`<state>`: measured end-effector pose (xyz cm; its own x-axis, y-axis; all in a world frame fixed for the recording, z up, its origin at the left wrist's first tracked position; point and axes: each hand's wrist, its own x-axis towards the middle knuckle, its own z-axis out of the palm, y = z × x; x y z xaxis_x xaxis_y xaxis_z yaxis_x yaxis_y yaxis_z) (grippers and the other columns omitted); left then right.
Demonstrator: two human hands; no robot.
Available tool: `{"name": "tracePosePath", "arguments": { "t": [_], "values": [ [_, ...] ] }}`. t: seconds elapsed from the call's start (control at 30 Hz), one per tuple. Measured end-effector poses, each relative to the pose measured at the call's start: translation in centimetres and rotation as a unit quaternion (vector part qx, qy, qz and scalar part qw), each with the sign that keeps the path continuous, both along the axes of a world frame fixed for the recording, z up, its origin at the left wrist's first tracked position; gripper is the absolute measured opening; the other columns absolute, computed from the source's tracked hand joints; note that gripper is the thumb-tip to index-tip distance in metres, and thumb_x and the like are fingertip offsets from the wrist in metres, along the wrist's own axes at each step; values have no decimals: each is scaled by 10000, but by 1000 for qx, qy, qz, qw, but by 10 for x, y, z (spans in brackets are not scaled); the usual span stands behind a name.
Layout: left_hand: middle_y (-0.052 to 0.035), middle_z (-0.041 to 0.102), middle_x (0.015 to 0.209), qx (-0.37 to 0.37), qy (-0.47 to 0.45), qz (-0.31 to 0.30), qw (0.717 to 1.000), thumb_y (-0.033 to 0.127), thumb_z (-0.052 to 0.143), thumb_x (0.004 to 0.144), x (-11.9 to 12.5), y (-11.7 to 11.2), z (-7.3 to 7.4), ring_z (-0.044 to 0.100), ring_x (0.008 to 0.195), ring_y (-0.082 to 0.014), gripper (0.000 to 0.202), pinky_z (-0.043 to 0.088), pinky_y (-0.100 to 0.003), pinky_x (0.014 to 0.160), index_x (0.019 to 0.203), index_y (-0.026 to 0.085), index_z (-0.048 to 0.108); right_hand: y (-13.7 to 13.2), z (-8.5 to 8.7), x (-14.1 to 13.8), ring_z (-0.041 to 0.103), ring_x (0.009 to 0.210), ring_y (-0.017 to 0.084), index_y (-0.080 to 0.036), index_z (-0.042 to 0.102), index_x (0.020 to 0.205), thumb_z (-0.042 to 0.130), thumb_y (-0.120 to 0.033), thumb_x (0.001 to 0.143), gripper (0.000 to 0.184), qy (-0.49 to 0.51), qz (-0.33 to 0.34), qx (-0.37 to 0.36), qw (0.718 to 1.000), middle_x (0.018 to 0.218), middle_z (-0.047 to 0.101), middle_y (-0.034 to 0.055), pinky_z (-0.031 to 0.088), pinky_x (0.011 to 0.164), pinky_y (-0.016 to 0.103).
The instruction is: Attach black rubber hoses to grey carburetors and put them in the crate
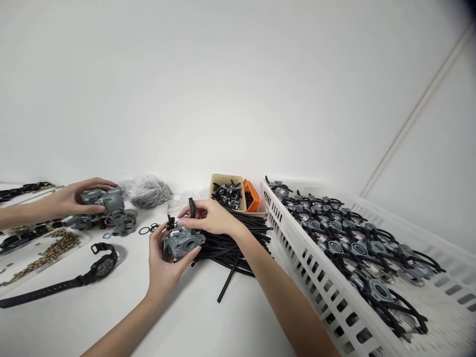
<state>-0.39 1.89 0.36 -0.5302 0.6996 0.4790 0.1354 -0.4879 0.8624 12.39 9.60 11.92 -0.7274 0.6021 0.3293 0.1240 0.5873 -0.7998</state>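
A grey metal carburetor [185,243] rests in my left hand [163,265], whose fingers and thumb wrap its sides. An oval flange with a round bore faces me. My right hand [210,216] reaches over from the right, its thumb and fingertips closed on a small fitting at the carburetor's top. A short black hose piece [192,207] stands up by those fingertips, and a black part [171,223] sits on the left of the top. Right behind and beside the hands lies a pile of black rubber hoses [230,248].
At left, another person's hand [80,198] grips a carburetor [111,200]. A white slotted crate [316,258] holding several hosed carburetors stands right. Behind are a beige bin [227,177] and orange basket [252,197]. A wristwatch [102,267], O-rings [144,230] and brass fittings [55,253] lie left.
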Motion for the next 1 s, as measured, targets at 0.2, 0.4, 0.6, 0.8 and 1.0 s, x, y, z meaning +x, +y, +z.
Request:
{"name": "tracePosePath", "arguments": {
  "t": [0.2,0.4,0.6,0.8,1.0],
  "values": [
    [-44,575,1122,-33,-51,15,998,374,882,538,-3,3,1,594,1042,-227,832,495,-364,911,1251,285,464,7,-19,-16,539,647,110,-154,740,928,745,-508,711,415,64,16,-135,989,782,676,12,423,635,229],
    [-48,602,1143,-29,-67,-1,997,363,875,561,-2,3,5,612,1035,-220,797,497,-358,915,1238,288,461,8,-15,-4,649,1015,187,-195,698,1100,780,-413,710,455,102,141,-269,947,1054,722,55,450,946,310],
    [-51,606,1136,-25,-69,-13,997,360,872,564,0,0,7,624,1021,-213,779,519,-332,886,1223,285,463,12,-19,-6,686,899,181,-169,678,956,858,-395,603,456,110,107,-295,943,924,744,56,487,875,316],
    [-69,582,1169,-37,-58,3,998,386,878,541,-3,3,2,595,1081,-251,831,480,-422,966,1247,286,451,12,-24,-13,673,751,149,-158,649,872,904,-383,507,498,129,57,-296,945,812,719,22,515,789,297],
    [-73,595,1191,-15,-61,-21,998,352,871,566,-1,2,3,587,1118,-239,818,493,-374,944,1257,292,438,9,-19,-5,650,853,146,-184,706,1089,822,-390,667,484,118,144,-258,948,906,724,35,486,815,272]
  ]
}}
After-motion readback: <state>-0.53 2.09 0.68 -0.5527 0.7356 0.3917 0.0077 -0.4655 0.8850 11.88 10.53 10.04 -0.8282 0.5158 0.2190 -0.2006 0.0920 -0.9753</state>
